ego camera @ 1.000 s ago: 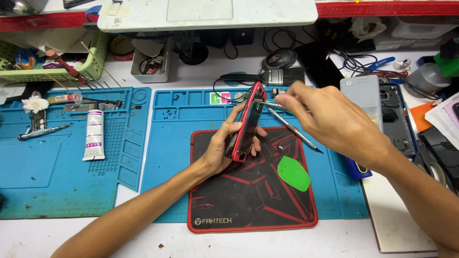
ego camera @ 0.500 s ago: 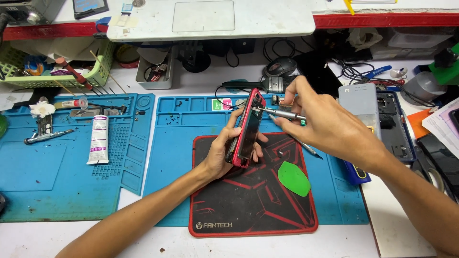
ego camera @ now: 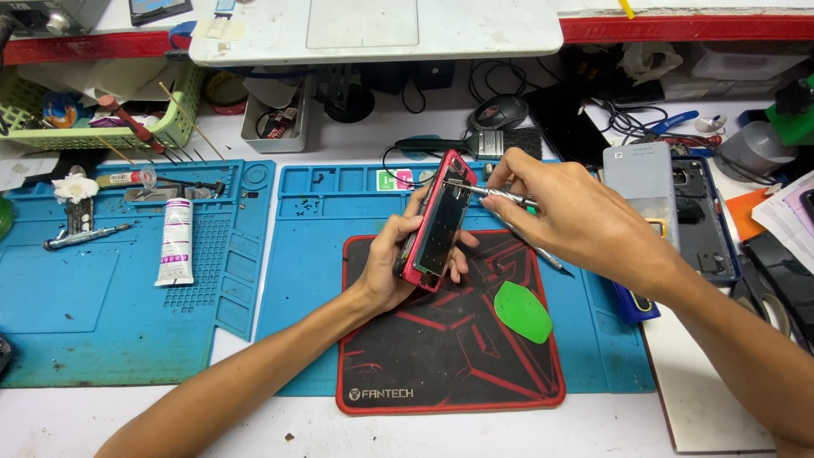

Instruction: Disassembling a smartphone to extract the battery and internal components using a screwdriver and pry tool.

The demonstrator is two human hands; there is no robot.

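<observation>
Red-framed phone [ego camera: 434,222] with back off, dark insides showing, tilted up on edge above the black-and-red mat [ego camera: 449,339]. Left hand [ego camera: 398,259] grips it from below and behind, fingers wrapped round the lower edge; right hand [ego camera: 564,216] closed on a slim metal screwdriver [ego camera: 496,195], tip touching the phone's upper end. Green pry pick [ego camera: 523,311] lies on the mat just right, blue work mat [ego camera: 314,254] under all, white glue tube [ego camera: 175,242] well left.
</observation>
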